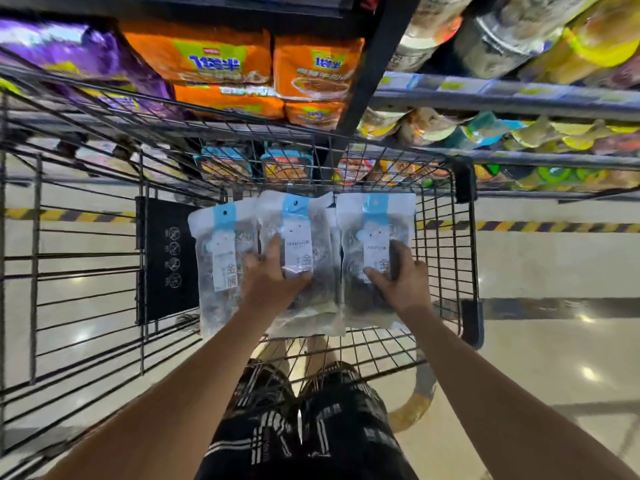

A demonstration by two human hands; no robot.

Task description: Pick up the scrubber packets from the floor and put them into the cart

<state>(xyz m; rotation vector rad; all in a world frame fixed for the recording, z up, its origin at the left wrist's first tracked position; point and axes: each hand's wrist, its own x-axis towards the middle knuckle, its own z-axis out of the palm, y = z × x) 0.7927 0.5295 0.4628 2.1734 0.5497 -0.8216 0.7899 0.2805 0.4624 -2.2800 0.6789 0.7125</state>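
Three clear scrubber packets with blue-and-white labels are held side by side over the wire cart (446,258). My left hand (273,278) grips the middle packet (298,233) and the left packet (218,258) together, thumb on top. My right hand (398,275) grips the right packet (374,220) near its lower half. All three hang inside the cart's basket, above its wire bottom. More packets may lie behind these; I cannot tell.
Store shelves (502,98) with orange noodle packs (225,64) and cups stand just beyond the cart. A black panel (166,261) hangs on the cart's inner wall. Glossy floor (554,358) with yellow-black tape lies around. My legs stand below the cart's near edge.
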